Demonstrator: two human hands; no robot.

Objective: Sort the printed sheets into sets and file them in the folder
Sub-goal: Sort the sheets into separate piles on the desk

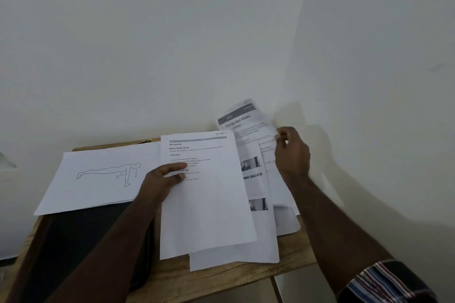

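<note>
Sorting is under way. Nearest, the black folder (81,241) lies closed. Right of it, the left hand (160,179) grips a text sheet (206,199). Farther right, the right hand (291,152) pinches a blurred sheet (246,120), which probably next needs a matching set; the drawing sheet (98,179) overlaps the folder's far edge.

We read three bold headings on the top text sheet (204,192): "INITIAL SCENE SETUP", then "TASK GOAL" below it, then a heading ending in "DESCRIPTION", partly covered by the left hand (161,179). Its body lines are too small to read. To the right of this sheet, the blurred sheet (248,125) carries a title we cannot read reliably.
</note>
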